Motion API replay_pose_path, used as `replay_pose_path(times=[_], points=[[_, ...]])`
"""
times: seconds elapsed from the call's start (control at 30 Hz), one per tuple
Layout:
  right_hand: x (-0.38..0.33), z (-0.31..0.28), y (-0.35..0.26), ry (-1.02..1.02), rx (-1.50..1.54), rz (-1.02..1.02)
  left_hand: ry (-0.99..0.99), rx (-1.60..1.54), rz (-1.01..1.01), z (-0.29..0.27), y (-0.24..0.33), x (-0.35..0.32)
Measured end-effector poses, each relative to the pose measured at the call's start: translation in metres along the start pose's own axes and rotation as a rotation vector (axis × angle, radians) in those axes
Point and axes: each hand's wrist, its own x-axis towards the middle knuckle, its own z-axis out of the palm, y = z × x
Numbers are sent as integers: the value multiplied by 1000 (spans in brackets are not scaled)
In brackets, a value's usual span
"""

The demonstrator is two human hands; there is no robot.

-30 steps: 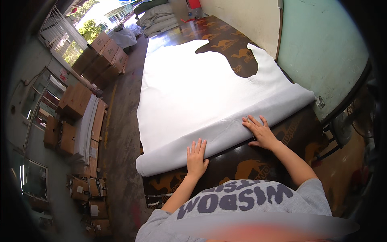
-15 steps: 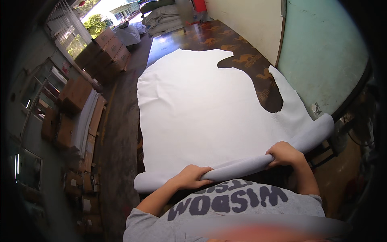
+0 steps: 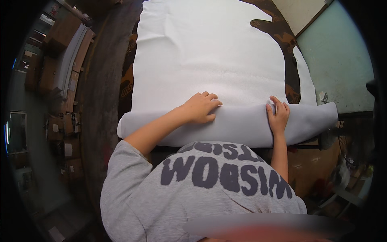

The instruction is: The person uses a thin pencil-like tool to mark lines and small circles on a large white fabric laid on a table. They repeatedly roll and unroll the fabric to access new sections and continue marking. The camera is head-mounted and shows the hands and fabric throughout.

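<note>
A wide white sheet, apparently a leather hide (image 3: 209,52), lies on a dark brown printed table (image 3: 291,44). Its near end is turned over into a thick, pale grey roll (image 3: 238,127) that spans the table in front of me. On top of the roll, left of its middle, rests my left hand (image 3: 200,108), fingers spread toward the flat part of the hide. My right hand (image 3: 279,116) lies against the roll further right, its fingers apart and pointing away from me. A curved cut-in on the hide's right side exposes the table, with a narrow strip of hide beyond it.
A pale green wall (image 3: 338,60) stands close along the table's right side. To the left, past a strip of dark floor (image 3: 98,76), are cardboard boxes (image 3: 62,30) and a stack of long flat sheets (image 3: 70,60). Blurred clutter fills the lower right.
The roll looks thicker. My hands have gone from gripping it to lying open on its upper side. The view has tilted down, bringing the roll higher in the picture.
</note>
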Motion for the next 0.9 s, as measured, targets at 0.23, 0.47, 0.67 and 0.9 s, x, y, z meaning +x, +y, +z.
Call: replay_pose_path(times=[0.23,0.47,0.67,0.9], points=[[46,7,-70,-188,784,133,404,-216,215,64,72,78],[116,85,-161,-455,955,110,283,-477,260,69,52,91],[203,174,-204,-451,936,122,255,-441,220,65,60,98],[207,202,-222,-402,563,78,430,-552,209,78,64,106]])
